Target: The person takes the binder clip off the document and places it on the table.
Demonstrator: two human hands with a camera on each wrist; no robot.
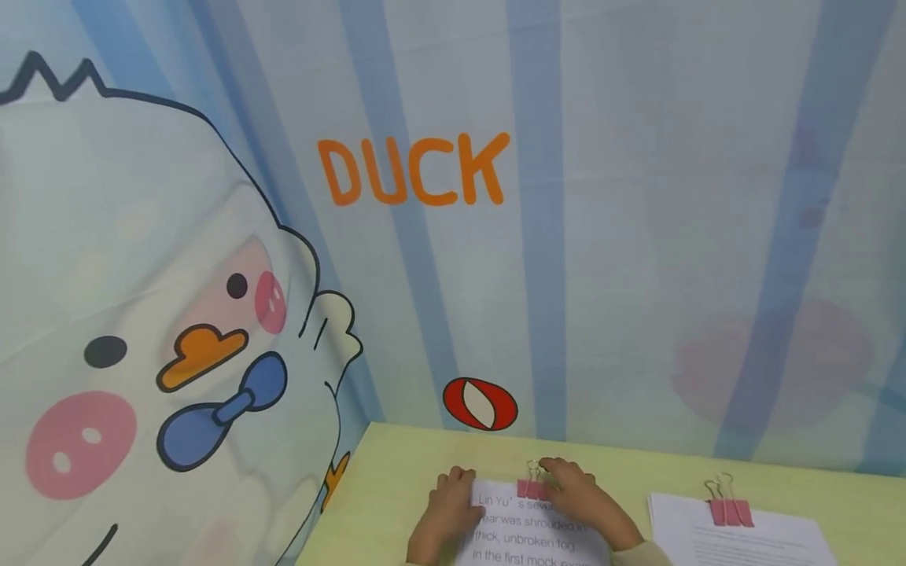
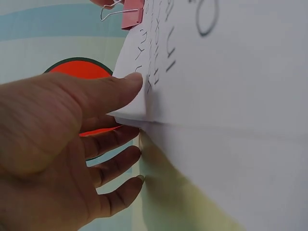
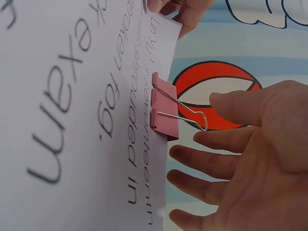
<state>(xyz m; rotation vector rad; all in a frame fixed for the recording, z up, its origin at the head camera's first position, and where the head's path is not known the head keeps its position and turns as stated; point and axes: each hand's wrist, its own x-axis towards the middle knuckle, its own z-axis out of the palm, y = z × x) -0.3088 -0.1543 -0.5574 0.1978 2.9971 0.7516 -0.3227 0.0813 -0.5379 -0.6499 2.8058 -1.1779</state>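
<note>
A stack of printed paper [image 1: 527,542] lies on the table, a pink binder clip [image 3: 164,108] fastened over its top edge with both wire handles sticking outward. My left hand [image 2: 62,139] holds the stack near its upper left corner, thumb on the printed face and fingers by the underside. In the right wrist view, my right hand [image 3: 255,154] has its fingers spread beside the clip. Its thumb and index finger are close to the wire handles and nothing is gripped between them.
To the right lies a second stack of printed sheets [image 1: 764,546] with its own pink binder clip [image 1: 732,512]. The pale yellow table [image 1: 389,472] meets a curtain [image 1: 623,314] printed with a duck and blue stripes at the back.
</note>
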